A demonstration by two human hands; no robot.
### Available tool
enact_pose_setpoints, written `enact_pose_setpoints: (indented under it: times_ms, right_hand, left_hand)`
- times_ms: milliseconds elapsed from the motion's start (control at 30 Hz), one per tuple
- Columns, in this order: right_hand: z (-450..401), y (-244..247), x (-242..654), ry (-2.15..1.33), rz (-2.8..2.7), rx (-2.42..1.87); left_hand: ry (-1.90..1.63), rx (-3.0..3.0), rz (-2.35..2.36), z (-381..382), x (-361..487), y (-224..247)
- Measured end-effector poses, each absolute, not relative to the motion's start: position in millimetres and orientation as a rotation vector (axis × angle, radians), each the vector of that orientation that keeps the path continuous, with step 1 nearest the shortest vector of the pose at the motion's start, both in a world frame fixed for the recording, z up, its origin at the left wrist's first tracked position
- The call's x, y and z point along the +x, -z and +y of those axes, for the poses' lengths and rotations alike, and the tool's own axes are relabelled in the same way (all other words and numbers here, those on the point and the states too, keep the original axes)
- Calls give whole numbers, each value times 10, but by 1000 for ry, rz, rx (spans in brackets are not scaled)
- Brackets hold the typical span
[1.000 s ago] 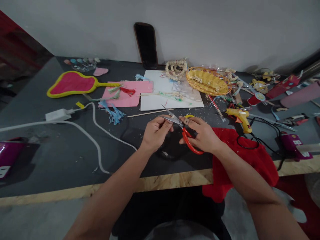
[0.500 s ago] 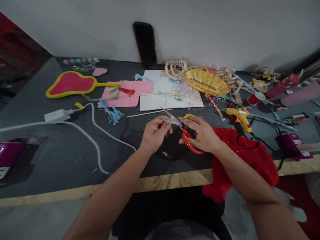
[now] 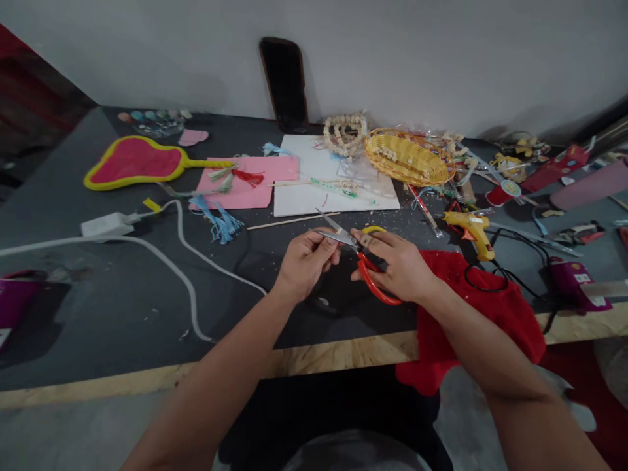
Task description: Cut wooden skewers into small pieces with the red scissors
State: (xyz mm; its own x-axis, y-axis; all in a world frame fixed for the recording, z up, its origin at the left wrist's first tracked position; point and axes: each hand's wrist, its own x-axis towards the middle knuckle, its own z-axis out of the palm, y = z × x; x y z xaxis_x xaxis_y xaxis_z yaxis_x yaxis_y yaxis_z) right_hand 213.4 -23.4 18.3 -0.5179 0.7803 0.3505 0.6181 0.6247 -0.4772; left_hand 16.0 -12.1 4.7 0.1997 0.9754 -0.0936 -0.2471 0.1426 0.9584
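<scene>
My right hand is closed round the scissors, which have one red and one yellow handle loop. Their blades are spread and point left. Between the blades shows a small pale piece, pinched by the thumb and fingers of my left hand; it is too small to name. One blade lies across the tips of my left fingers. Just beyond my hands, a thin wooden stick lies on the dark table.
Behind lie a white board, pink paper and a yellow wicker basket. A pink fan with yellow edging is left, near a white cable. On the right are a glue gun and red cloth. A phone leans on the wall.
Both hands and the scissors hold almost the same pose, with the blades still apart. The view has shifted very slightly.
</scene>
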Motion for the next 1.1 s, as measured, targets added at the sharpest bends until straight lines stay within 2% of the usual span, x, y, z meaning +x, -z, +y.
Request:
enact_pose_setpoints:
  times_ms: [367,1100]
  right_hand:
    - [-219,-158,2131,-455,-2271,-1173]
    - [-242,-170,2122,-374,-2321,-1142]
  left_hand:
    - [-1226,1094,993,-131,173,-12]
    - [-1114,947,895,-135,155,-104]
